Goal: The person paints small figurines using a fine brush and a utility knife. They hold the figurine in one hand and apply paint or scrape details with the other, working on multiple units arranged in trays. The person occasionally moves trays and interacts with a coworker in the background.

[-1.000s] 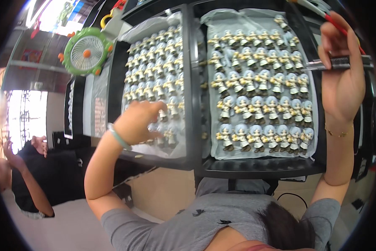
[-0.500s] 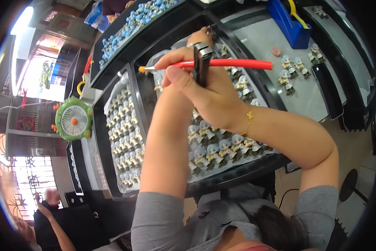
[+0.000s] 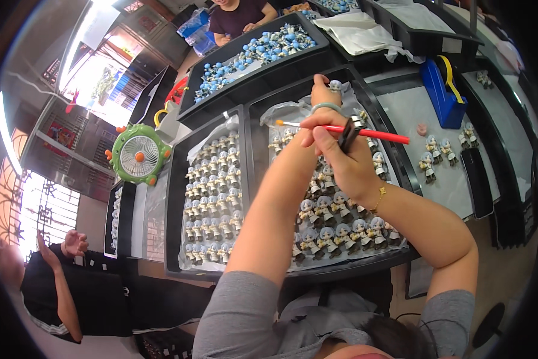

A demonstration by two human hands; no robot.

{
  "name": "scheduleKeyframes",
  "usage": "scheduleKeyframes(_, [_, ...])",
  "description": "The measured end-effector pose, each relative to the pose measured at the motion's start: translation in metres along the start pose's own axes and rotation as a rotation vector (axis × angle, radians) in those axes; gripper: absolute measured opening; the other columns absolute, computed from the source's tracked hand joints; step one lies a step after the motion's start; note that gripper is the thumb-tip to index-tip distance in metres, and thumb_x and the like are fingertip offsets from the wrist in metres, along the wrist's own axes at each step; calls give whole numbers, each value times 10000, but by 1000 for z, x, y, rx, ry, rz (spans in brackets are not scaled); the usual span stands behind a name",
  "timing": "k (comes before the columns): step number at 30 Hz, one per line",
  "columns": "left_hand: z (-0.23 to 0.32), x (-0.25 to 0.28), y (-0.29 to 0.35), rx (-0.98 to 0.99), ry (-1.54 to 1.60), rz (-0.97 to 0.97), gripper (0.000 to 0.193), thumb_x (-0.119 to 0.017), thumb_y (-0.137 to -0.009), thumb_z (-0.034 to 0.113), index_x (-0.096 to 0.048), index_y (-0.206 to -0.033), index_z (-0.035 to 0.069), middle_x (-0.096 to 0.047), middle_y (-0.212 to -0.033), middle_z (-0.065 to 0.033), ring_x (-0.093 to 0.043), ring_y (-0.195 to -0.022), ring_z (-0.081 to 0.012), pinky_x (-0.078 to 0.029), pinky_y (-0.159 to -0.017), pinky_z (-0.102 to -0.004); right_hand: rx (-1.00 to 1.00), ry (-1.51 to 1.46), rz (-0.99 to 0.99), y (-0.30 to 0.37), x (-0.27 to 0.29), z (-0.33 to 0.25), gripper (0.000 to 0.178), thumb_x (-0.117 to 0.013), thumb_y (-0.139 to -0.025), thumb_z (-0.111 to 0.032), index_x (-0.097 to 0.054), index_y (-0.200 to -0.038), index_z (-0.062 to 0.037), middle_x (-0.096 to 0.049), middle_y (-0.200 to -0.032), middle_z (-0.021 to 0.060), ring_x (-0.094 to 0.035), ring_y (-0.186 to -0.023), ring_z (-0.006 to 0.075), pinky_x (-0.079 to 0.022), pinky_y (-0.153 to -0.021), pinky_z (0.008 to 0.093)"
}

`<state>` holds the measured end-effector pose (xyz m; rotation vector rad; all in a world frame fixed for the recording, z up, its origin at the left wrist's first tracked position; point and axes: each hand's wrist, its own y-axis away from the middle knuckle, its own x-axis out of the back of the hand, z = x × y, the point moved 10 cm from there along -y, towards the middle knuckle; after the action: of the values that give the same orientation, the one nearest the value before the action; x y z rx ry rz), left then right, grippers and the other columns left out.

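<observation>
My right hand (image 3: pixel 354 164) is closed around a paintbrush (image 3: pixel 374 133) with a long red handle and a small orange-yellow tip pointing left. A dark bar with a silvery end (image 3: pixel 348 133) stands up from the same grip; its kind cannot be told. Beyond it, past a pale bangle, my left hand (image 3: pixel 326 94) reaches over the far part of the middle tray, forearms crossing. At its fingers shows a small grey-haired figurine (image 3: pixel 335 86), which it seems to hold. Similar figurines (image 3: pixel 327 238) stand in rows on plastic film in the black tray (image 3: pixel 341 264) below my arms.
Another black tray (image 3: pixel 174 227) of figurines lies left, beside a green fan (image 3: pixel 139 154). A blue tape dispenser (image 3: pixel 445 99), several figurines (image 3: pixel 432 157) and a black phone-like slab (image 3: pixel 477 179) lie right. A far tray holds blue-headed pieces (image 3: pixel 263 51); a person (image 3: pixel 239 21) sits behind it.
The view has shifted, so the trays sit lower and more of the far side shows. The figurine at my left hand has come into sight. My right hand still grips the brush.
</observation>
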<state>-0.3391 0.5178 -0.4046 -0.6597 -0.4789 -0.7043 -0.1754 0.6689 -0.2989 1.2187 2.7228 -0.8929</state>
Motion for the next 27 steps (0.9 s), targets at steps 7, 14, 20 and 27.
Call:
scheduleKeyframes(7, [-3,140,58,65,837,-564,551,-439,-699,-63,-330,-1205,123,-466,-824,-56,-511,-775,-175,-456,-712,-326,99,-4,13,0,4,-24,200,-404,-869,-189,-507,-980,-58,-528,-747,-1,-379,-610,5,-291,-498,142])
scheduleKeyframes(14, [-29,239,171,281,1038,-560,782,-510,-548,-136,-258,-1245,115,-336,-1172,-99,-492,-865,-203,-413,-754,-302,-50,63,-36,6,-15,-7,260,-364,-880,-217,-500,-968,-13,-527,-742,24,-399,-602,25,-306,-496,144])
scheduleKeyframes(20, [-20,237,200,207,1220,-708,885,-574,-539,-131,-200,-1273,193,-256,-1277,-133,-523,-898,-243,-409,-761,-350,-89,206,-50,7,-15,9,289,-334,-884,-226,-505,-959,-6,-527,-727,23,-392,-578,28,-292,-475,153])
scheduleKeyframes(27, [-16,229,213,222,1334,-781,867,-585,-558,-125,-178,-1224,254,-230,-1294,-156,-508,-957,-295,-398,-823,-404,-99,242,-64,4,-14,16,314,-321,-885,-241,-502,-971,2,-528,-718,24,-370,-534,29,-268,-456,161])
